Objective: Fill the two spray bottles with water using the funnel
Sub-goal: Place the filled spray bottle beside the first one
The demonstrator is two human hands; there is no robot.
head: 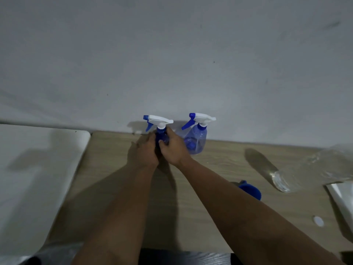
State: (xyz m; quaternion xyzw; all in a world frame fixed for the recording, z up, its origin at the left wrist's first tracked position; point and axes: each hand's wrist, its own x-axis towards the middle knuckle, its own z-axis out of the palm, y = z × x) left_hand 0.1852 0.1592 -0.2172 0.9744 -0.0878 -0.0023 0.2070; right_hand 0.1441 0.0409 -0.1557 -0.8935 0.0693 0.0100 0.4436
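**Both hands were wrapped around the left spray bottle at the back of the table**

Going from your side of the wooden table (219, 188) outward: nearest you on the right, close to the table's front-right edge, a small white cap (318, 221) lay flat on the wood. A bit farther in sat the blue funnel (250, 190), right beside your right forearm, partly hidden by it. Past that, toward the table's right end, a clear plastic water bottle (305, 169) lay on its side, and something white and flat (342, 197) poked in at the table's right edge. Couldn't tell what that was.

Off the table's left side there was a white surface (38, 169), pretty blurry.

Then your hands, way out at the table's back edge by the wall (172, 64). Your left hand (146, 150) and right hand (174, 148) were both curled around the body of the left spray bottle (159, 129), squeezing it from either side, so most of the blue body was covered. Its white trigger head with the blue nozzle stuck up above your fingers, screwed on.

Just to the right of it, the second spray bottle (196, 138) stood upright on the table against the wall, untouched, head on too. Whether either had water in it, I couldn't tell.
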